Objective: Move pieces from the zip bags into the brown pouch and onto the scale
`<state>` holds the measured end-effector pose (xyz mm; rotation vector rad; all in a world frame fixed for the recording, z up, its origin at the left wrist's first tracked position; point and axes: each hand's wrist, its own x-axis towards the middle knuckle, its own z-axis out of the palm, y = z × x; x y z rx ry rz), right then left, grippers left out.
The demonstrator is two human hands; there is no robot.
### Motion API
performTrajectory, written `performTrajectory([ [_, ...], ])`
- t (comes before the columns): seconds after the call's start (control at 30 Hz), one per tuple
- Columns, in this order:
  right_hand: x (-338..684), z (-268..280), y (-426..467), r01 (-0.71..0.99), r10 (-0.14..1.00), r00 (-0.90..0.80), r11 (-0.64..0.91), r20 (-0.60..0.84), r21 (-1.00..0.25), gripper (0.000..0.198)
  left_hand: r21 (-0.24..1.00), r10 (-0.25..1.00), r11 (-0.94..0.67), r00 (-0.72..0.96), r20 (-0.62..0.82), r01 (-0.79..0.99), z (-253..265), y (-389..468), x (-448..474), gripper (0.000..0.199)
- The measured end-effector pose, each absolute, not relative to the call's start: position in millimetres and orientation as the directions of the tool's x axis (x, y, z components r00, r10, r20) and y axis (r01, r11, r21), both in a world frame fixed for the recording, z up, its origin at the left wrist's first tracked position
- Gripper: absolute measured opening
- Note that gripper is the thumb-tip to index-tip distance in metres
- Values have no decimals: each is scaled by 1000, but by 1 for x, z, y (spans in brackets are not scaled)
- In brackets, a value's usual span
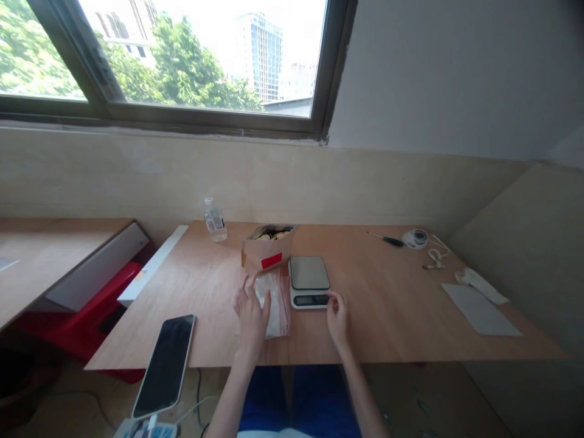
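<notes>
The front right corner of a digital scale [309, 274] was met by the fingertips of the right hand [337, 317].
The left hand [252, 310] was held with fingers spread at the clear plastic bags [278, 313]; contact could not be told. Beyond that hand an opened paper bag [256, 253] was stood, with a bottle [216, 224] farther off; to its left a dark-screened tablet [166, 365] was seen. Well right of the right hand, a screwdriver [393, 241] was laid.
</notes>
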<state>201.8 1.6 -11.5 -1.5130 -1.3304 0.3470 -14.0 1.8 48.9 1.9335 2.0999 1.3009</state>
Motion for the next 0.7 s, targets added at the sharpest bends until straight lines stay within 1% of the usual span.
performTrajectory([
  [0.07, 206, -15, 7, 650, 832, 326, 147, 449, -745, 24, 481, 874, -216, -52, 483, 850, 43, 3, -4, 39],
  [0.13, 203, -14, 14, 734, 826, 280, 144, 489, -663, 25, 412, 910, -248, 66, 408, 877, 30, 7, 5, 41],
  [0.23, 185, -9, 31, 820, 831, 233, 112, 505, -561, 32, 330, 958, -169, 77, 276, 929, 4, 13, 12, 48],
  [0.3, 170, -4, 45, 850, 846, 252, 39, 469, -526, 46, 289, 966, -155, 84, 244, 945, -9, 14, 13, 48],
  [0.37, 156, 0, 59, 864, 872, 279, -45, 403, -501, 64, 272, 965, -168, 102, 242, 948, -15, 13, 12, 47],
  [0.47, 143, 5, 76, 875, 914, 295, -142, 279, -462, 81, 280, 966, -179, 114, 234, 943, -17, 13, 9, 48],
  [0.57, 139, 7, 84, 867, 935, 311, -206, 170, -454, 94, 303, 963, -193, 122, 240, 933, -17, 13, 7, 48],
  [0.63, 141, 9, 87, 860, 941, 310, -218, 132, -462, 101, 316, 961, -200, 124, 246, 927, -17, 13, 6, 47],
  [0.7, 144, 13, 87, 859, 945, 303, -216, 122, -465, 103, 324, 962, -200, 122, 245, 925, -18, 13, 6, 47],
])
